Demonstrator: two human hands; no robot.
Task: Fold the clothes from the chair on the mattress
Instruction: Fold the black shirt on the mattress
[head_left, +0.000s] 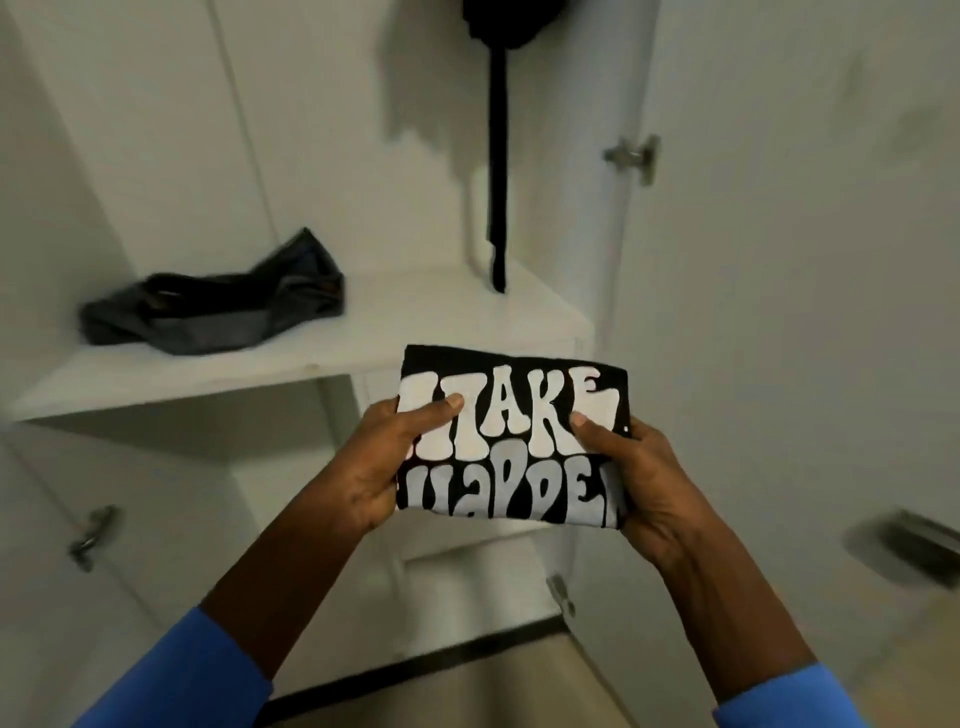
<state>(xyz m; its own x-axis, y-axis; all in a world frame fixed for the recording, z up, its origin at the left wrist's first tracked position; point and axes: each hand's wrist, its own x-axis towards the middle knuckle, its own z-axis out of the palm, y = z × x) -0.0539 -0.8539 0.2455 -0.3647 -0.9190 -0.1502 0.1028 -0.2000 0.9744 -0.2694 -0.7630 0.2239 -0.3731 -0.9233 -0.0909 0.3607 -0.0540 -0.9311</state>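
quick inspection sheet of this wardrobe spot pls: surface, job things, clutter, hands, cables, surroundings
surface: white shelf inside an open wardrobe, beyond the hands
job's things: folded black shirt with white lettering, held in the air in front of the shelf, not on it
clutter: dark crumpled garment lies on the shelf's left part; black strap hangs down over its right part
grippers: left hand and right hand each grip one side of the shirt, thumbs on top
cables: nothing seen
surroundings: white door at right, with a metal hinge
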